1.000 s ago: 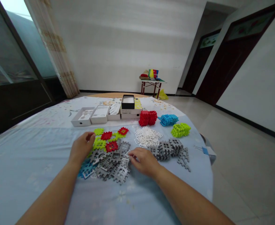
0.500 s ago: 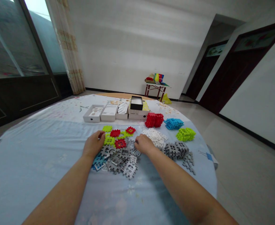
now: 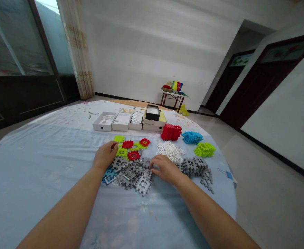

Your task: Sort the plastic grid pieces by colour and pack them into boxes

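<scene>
My left hand (image 3: 105, 155) rests at the left edge of a mixed pile of toothed plastic building tiles, beside the green tiles (image 3: 122, 152). Its fingers are loosely curved and slightly apart, with no tile visible in them. Over the pile's right side is my right hand (image 3: 165, 168), thumb and forefinger parted near the grey tiles (image 3: 131, 172). Red tiles (image 3: 133, 156) lie among the green ones. Light-grey window tiles (image 3: 143, 184) and blue tiles (image 3: 109, 174) show at the near side. White frame pieces (image 3: 170, 150) are heaped just beyond my right hand.
Sorted stacks of red tiles (image 3: 171, 132), blue tiles (image 3: 192, 137), green tiles (image 3: 205, 149) and dark grey tiles (image 3: 193, 166) stand to the right. Several open white boxes (image 3: 103, 128) line the back, with a black box (image 3: 152, 116). A cloth (image 3: 50, 166) covers the round table.
My right hand has shifted slightly toward me and its thumb and forefinger have spread. My left hand stays beside the green tiles. The camera view has tilted a little.
</scene>
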Demonstrator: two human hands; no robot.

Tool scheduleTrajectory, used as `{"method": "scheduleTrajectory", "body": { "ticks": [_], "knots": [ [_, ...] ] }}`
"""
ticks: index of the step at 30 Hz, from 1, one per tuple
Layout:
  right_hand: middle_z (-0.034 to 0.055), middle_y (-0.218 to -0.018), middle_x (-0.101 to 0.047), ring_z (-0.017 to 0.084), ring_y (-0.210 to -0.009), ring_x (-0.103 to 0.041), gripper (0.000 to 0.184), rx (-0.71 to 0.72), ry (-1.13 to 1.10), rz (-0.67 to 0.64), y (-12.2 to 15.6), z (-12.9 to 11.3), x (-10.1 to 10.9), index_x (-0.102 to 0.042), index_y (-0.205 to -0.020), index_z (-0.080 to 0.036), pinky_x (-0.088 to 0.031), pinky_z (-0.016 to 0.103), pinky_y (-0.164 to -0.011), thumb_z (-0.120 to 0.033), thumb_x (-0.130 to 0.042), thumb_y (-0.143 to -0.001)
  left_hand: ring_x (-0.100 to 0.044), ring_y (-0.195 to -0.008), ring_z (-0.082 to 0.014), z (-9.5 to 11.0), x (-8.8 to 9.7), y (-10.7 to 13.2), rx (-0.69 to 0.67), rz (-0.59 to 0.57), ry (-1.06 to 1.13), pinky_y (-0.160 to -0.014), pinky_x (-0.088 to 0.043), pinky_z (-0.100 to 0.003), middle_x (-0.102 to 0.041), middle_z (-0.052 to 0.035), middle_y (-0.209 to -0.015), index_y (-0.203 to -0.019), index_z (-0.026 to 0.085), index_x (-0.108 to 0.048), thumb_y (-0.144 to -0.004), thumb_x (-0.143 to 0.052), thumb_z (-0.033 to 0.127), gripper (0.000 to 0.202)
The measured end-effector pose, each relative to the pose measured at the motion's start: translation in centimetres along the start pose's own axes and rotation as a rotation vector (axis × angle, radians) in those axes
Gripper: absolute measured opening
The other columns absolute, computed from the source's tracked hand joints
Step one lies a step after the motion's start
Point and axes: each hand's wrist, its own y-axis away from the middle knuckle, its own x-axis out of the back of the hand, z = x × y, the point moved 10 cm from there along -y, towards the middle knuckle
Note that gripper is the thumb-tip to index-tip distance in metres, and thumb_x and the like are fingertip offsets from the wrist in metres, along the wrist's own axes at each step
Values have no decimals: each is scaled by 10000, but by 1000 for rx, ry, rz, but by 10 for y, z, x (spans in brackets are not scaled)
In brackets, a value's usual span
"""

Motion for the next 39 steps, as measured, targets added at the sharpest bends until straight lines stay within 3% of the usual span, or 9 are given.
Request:
{"method": "scheduleTrajectory", "body": {
  "ticks": [5,8,12,14,19,22,31,39],
  "knots": [
    [89,-1123,-607,220,-1087,-513,335,-20,-55,-1,-11,10,4,-587,-1095,-185,-365,371,-950,-263,-647,-774,-636,-897,-210,1,1,1,7,-1,-7,-770,-458,-288,-702,-78,-956,-969,190,-638,-833,-353,393,376],
    [116,-1233,-560,259,-1161,-473,504,-44,-49,-92,-24,13,-12,-538,-1206,-174,-350,402,-981,-300,-669,-736,-639,-894,-209,2,2,1,7,-2,-1,-764,-464,-285,-705,-79,-950,-962,187,-640,-831,-356,392,374],
    [119,-1208,-575,275,-1129,-502,548,-92,-41,-202,-31,16,-25,-532,-1230,-183,-375,415,-950,-315,-673,-717,-644,-883,-222,-4,2,0,23,11,-2,-754,-471,-301,-707,-82,-954,-988,187,-641,-825,-366,407,388],
    [115,-1202,-575,267,-1122,-504,583,-94,-47,-170,-29,18,-10,-520,-1244,-186,-379,404,-943,-319,-690,-702,-646,-878,-228,-7,1,-1,28,14,1,-750,-472,-308,-708,-85,-951,-999,183,-644,-819,-376,414,397],
    [118,-1239,-560,249,-1149,-481,591,-116,-18,-11,-6,42,58,-515,-1249,-159,-340,391,-984,-286,-696,-701,-647,-849,-228,-9,-1,-3,35,18,-6,-739,-469,-309,-712,-80,-941,-998,187,-647,-806,-392,415,392],
    [120,-1252,-548,260,-1162,-465,591,-147,31,-62,15,61,76,-520,-1249,-170,-332,410,-986,-309,-696,-702,-645,-865,-232,-8,-2,-4,30,14,-16,-739,-464,-307,-710,-80,-942,-998,190,-643,-811,-386,422,393],
    [113,-1215,-576,299,-1172,-441,584,-228,160,-314,52,76,54,-548,-1238,-203,-300,454,-984,-339,-693,-689,-644,-865,-233,-7,-3,-4,21,9,-13,-739,-465,-306,-707,-84,-943,-1004,184,-641,-814,-371,425,409],
    [111,-1245,-565,295,-1201,-420,600,-241,203,-314,44,72,54,-527,-1266,-214,-259,435,-1005,-379,-671,-708,-642,-871,-237,-11,-4,-4,57,-10,-6,-745,-460,-310,-703,-83,-953,-1006,191,-639,-811,-378,426,402]
  ]
}}
